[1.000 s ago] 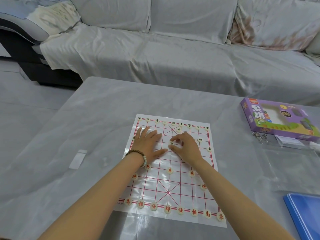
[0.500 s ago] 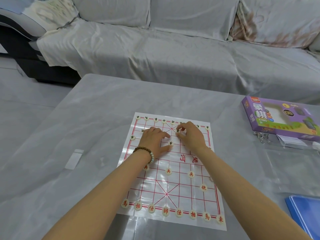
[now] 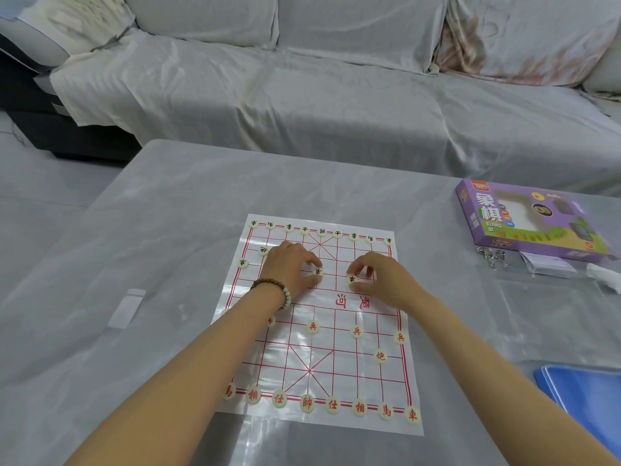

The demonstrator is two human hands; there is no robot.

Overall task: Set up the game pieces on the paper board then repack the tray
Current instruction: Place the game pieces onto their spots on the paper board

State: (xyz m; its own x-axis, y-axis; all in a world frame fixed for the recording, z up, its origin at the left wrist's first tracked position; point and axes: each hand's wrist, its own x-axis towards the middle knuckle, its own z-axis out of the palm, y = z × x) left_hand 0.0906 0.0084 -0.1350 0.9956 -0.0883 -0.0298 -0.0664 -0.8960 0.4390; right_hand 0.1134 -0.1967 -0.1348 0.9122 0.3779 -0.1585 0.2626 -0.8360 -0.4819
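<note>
Left hand [image 3: 292, 267] lay over the far half of the paper board [image 3: 339, 361], and I saw its thumb and forefinger closed around a black-lettered piece [image 3: 318, 271] which sat on a line crossing. Right hand [image 3: 379, 280] was just beside it, a little nearer to me, with thumb and curled fingers pinching a second black-lettered piece [image 3: 352, 279], also down on the sheet. The two hands were close but not touching. The board was a glossy white sheet with a red grid, flat on the grey table [image 3: 168, 230]. Its long axis ran away from me toward the sofa [image 3: 302, 95], and it was turned slightly clockwise, so the near right corner came closest to me. The two red river characters [image 3: 339, 299] in the middle band looked upside down from my side. All pieces were small cream discs. The red back row [image 3: 306, 402] stood along the near edge with letters upright for me, its leftmost disc partly under my left forearm; the red soldiers [image 3: 312, 326] and one red cannon [image 3: 380, 356] stood further in. The black back row [image 3: 321, 232] lined the far edge. A bead bracelet [image 3: 272, 287] was on the left wrist. The purple game box [image 3: 524, 223] lay well apart at the right.
</note>
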